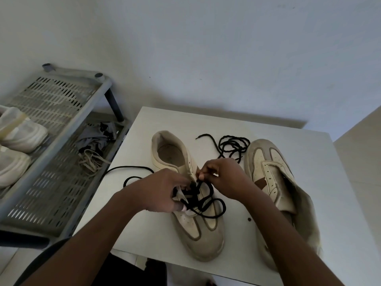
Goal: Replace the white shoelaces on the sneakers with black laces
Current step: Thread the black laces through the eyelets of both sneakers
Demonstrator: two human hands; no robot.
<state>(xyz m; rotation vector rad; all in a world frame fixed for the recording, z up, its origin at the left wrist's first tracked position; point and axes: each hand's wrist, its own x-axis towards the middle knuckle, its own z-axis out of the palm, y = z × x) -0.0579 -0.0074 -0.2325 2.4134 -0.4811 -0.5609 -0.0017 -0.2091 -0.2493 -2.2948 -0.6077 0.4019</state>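
While I watch through the head camera, lacing of the first sneaker (198,226) is under way. It lies mid-desk (309,162), toe toward me, with a black lace (206,200) crossing its lower eyelets and loose loops spilling over the front and off to the left. The left hand (162,190) curls around the upper at the eyelet row, steadying it. The right hand (222,178) pinches a length of that lace just above the eyelets, though I cannot tell whether it holds the tip itself. A second sneaker (272,172) lies to the right, unlaced, its tongue flopped open. A coiled spare black lace (233,144) rests at the far side between the two shoes. Pale laces (91,162), likely the removed white ones, lie on the shoe rack (51,182) beside the desk. I judge the task under halfway. Next I need the free tip fed through the next open eyelet, then the slack drawn even without snagging the loops.
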